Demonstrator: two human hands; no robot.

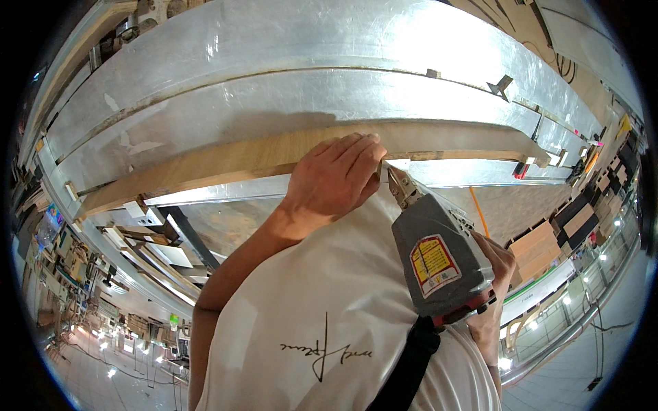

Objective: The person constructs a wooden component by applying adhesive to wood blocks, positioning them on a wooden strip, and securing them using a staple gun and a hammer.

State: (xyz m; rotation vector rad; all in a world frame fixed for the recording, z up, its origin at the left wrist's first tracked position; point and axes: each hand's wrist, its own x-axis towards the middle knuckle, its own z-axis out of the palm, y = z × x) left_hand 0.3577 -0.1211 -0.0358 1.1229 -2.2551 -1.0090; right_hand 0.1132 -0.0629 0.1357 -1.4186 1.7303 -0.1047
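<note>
A long wooden board lies along the near edge of the silver metal bench. My left hand is closed over it near the middle, with the fingers across its top and the near edge under the palm. In my right hand is a grey power tool, by its shape a nail gun, with a yellow and red label. Its body partly hides that hand, whose fingers wrap around the far side. The tool's narrow metal nose points at the board's near edge, just right of my left hand; I cannot tell whether it touches.
The metal bench stretches across the far side, with a long groove. A small metal bracket stands on it. A red and black piece sits at the board's right end. An orange strip hangs below. Wood strips lie at lower left.
</note>
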